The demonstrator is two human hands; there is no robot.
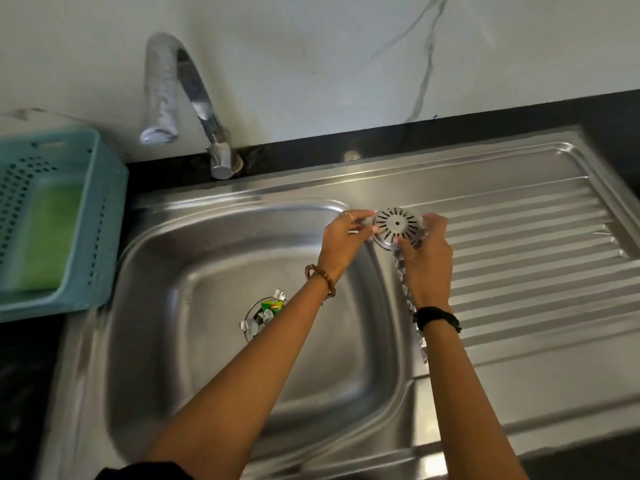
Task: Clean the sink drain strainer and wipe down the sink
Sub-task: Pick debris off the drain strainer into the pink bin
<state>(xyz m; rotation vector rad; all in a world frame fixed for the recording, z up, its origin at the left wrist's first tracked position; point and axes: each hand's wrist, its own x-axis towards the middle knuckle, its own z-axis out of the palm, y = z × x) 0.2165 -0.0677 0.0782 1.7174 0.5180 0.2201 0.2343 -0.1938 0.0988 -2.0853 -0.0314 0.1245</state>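
Both of my hands hold the round steel drain strainer [397,223] with its slotted underside toward me, above the ridge between basin and drainboard. My left hand [341,242] pinches its left rim. On the other side my right hand [427,258] grips the right rim, and something thin and silvery hangs down below that hand. The steel sink basin [194,368] lies below on the left. Crumpled foil and a green wrapper [268,311] sit in the open drain hole.
A curved chrome tap [194,98] stands behind the basin. Left of the sink a teal perforated basket [100,223] holds a green sponge [52,237]. The ribbed drainboard [540,258] spreads to the right. A white marble wall rises behind the black counter.
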